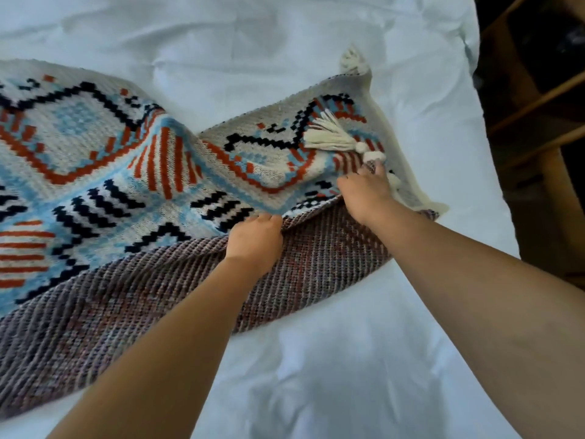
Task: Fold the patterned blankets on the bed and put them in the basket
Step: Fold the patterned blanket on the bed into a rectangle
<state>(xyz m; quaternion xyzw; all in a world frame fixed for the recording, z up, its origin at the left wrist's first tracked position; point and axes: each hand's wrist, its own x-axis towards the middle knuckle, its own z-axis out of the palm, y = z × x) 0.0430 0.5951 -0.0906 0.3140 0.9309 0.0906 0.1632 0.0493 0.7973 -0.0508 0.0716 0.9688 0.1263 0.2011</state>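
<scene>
Both hands hold the near fold of the patterned blanket (95,160) on the bed (316,359).
The left hand (256,237) grips the turned-up edge; the right hand (364,191) pinches the corner by the tassel (329,134). The blanket's length runs leftward from both.

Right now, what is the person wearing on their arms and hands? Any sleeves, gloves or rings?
Nothing that I can see! The left arm and the right arm are bare right to the picture's edge: no sleeves, no watch, no bracelets. The left hand and the right hand have no gloves. The fingers are partly hidden by the blanket, so I cannot tell about rings.
</scene>
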